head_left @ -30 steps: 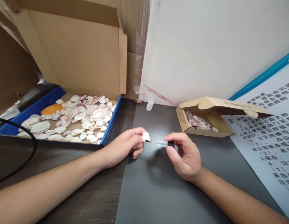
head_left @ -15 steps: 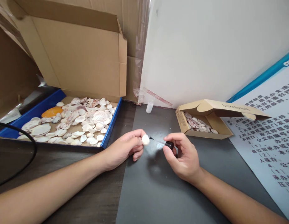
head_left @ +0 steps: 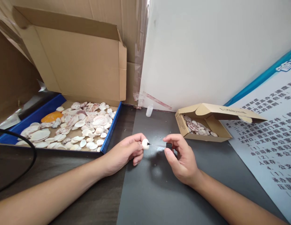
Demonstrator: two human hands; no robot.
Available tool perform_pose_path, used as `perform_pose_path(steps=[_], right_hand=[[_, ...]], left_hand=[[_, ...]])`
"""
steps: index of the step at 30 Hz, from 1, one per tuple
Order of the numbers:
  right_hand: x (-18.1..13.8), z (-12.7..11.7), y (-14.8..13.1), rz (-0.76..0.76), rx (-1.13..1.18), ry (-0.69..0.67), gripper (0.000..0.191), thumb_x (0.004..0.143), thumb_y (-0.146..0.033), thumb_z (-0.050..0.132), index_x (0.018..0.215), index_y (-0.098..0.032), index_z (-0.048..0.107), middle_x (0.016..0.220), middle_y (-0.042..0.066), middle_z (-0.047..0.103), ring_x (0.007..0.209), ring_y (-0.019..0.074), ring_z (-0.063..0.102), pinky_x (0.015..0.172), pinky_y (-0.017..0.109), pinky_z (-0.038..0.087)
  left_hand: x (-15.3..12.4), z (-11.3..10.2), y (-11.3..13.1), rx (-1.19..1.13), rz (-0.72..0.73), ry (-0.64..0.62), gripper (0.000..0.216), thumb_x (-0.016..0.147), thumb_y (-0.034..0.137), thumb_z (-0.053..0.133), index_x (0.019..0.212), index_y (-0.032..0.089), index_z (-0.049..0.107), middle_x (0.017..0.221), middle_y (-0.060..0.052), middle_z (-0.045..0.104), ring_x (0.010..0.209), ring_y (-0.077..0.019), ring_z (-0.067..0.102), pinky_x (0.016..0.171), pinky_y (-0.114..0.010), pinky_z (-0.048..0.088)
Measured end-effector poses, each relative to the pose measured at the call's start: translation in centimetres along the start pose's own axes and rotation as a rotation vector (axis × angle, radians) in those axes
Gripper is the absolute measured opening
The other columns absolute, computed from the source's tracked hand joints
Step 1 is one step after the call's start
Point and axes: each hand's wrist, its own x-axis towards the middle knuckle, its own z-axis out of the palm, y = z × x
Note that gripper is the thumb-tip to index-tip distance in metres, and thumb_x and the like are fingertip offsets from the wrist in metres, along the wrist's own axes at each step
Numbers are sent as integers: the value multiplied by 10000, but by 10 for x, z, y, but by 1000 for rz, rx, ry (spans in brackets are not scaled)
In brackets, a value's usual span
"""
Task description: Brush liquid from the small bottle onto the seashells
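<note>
Dark wood counter [head_left: 94,200] runs back to a white wall [head_left: 206,47], and a grey mat [head_left: 159,193] covers the middle of it. Over that mat the left hand [head_left: 123,153] has its fingers [head_left: 136,138] pinched together on a small white shell [head_left: 145,143], the ribbed face turned toward the camera. Whether the shell touches the mat cannot be told.

The right hand [head_left: 180,157] faces it from close by, with thumb and forefinger clamped on the black cap of a thin applicator [head_left: 169,145]. The clear stem lies nearly level, and its dark tip meets the right edge of the shell. The two hands do not touch each other; only the applicator spans the gap between them. Both bare forearms come in from the bottom edge of the view.

Behind the hands, near the wall, a small clear vial [head_left: 149,111] stands upright on the mat. To the right sits a small cardboard box [head_left: 183,125] with its lid flap open and patterned shells inside. Past it a printed sheet [head_left: 272,137] with a blue edge fills the right side.

To the left lies a blue-rimmed tray [head_left: 111,128] of loose shells — mostly white, with one orange shell [head_left: 51,116] among them. A large cardboard flap [head_left: 77,62] rises behind the tray. At the far left a black cable [head_left: 34,150] curves across the counter.
</note>
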Motion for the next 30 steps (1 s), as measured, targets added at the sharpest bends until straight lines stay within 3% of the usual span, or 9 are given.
perform_pose_path(steps=[8,13,18,30], right_hand=[[0,1,0,-22,-20,44,258,848,-141,559,1075,-251,505,685,-63,479,497,108,457,486,229,428],[-1,-1,-1,-75,25,64,224,883,-140,500,1076,-251,520,811,-16,546,586,121,504,536,238,458],[-1,-1,-2,-55,-12,60,227,841,-130,572,1027,-249,522,727,-55,499,507,97,454,500,225,425],[0,-2,-4,-100,20,67,195,858,-150,532,1028,-245,529,775,-23,537,546,122,491,529,262,451]], left_hand=[[-1,-1,-1,11,3,-3,163,872,324,573,809,194,497,550,99,294,486,-76,318,497,-208,285],[-1,-2,-3,25,2,-16,151,876,313,565,814,189,504,548,97,303,490,-76,321,507,-213,275],[0,-4,-5,66,7,-41,192,880,350,581,818,189,496,549,87,367,494,-75,335,516,-221,255],[-3,0,-1,178,12,-44,285,904,440,605,847,203,458,557,97,403,501,-79,338,517,-230,237]])
